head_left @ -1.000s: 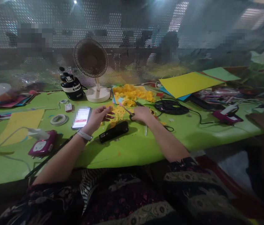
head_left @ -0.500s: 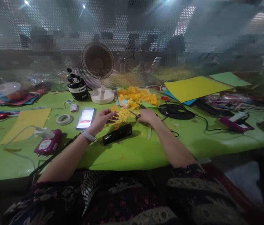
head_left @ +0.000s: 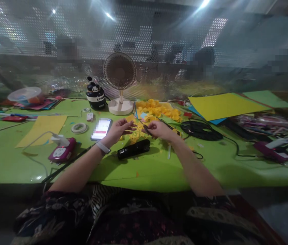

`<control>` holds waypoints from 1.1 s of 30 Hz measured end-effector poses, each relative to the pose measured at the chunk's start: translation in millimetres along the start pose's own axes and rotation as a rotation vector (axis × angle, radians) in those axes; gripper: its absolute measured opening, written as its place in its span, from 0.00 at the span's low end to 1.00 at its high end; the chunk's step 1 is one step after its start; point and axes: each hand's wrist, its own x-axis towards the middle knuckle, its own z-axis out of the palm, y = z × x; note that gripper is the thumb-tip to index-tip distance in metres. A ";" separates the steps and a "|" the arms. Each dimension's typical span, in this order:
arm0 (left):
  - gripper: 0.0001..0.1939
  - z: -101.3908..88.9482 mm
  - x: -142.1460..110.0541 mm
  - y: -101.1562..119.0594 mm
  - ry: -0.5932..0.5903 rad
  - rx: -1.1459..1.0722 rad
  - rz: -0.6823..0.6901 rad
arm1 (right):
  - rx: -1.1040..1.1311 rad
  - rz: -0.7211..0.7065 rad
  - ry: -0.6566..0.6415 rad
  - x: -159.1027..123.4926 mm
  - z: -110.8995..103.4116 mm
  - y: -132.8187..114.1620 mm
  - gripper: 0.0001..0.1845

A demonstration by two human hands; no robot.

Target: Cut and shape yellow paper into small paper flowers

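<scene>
My left hand (head_left: 119,131), with a pale watch band (head_left: 103,147) on the wrist, reaches over the left side of a heap of yellow paper scraps (head_left: 136,135). Its fingers are stretched out and apart, and I see nothing held in them. Opposite it, my right hand (head_left: 160,130) is closed around a slim dark pointed tool (head_left: 147,130), its tip pointing left over the scraps; the grip hides most of it. Ruffled yellow paper pieces (head_left: 156,108) are piled just behind both hands. In front of the scraps lies a black stapler-like object (head_left: 133,149).
Left of my hands are a lit phone (head_left: 101,129), a tape roll (head_left: 79,128) and a purple power adapter (head_left: 62,149). A fan (head_left: 120,107) and a black bottle (head_left: 96,98) stand behind. To the right are a black coiled disc (head_left: 201,130) and yellow sheets (head_left: 229,105).
The camera view has shifted, so the table's things appear further right. My right hand has turned the dark tool, which now points more steeply. My left hand stays beside the scraps.
</scene>
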 end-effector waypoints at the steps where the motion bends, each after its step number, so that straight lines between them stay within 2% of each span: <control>1: 0.20 0.2 -0.3 0.7 0.005 -0.005 0.009 | -0.010 -0.011 -0.015 -1.3 2.8 -1.4 0.27; 7: 0.21 1.7 -1.2 4.0 0.011 -0.025 0.023 | -0.018 -0.041 -0.083 -2.7 7.6 -2.6 0.30; 12: 0.18 4.0 -2.2 6.0 0.024 -0.015 -0.015 | -0.007 -0.024 -0.133 -3.9 9.0 -4.2 0.32; 17: 0.13 5.1 -3.1 5.8 -0.002 -0.024 -0.046 | -0.038 -0.070 -0.166 -4.3 7.0 -4.7 0.31; 23: 0.13 7.0 -4.9 7.8 0.004 -0.041 -0.018 | -0.048 -0.135 -0.213 -0.2 0.7 1.4 0.29; 33: 0.13 6.4 -4.0 7.0 0.013 -0.069 0.002 | 0.006 -0.120 -0.257 -6.1 -1.8 -4.5 0.29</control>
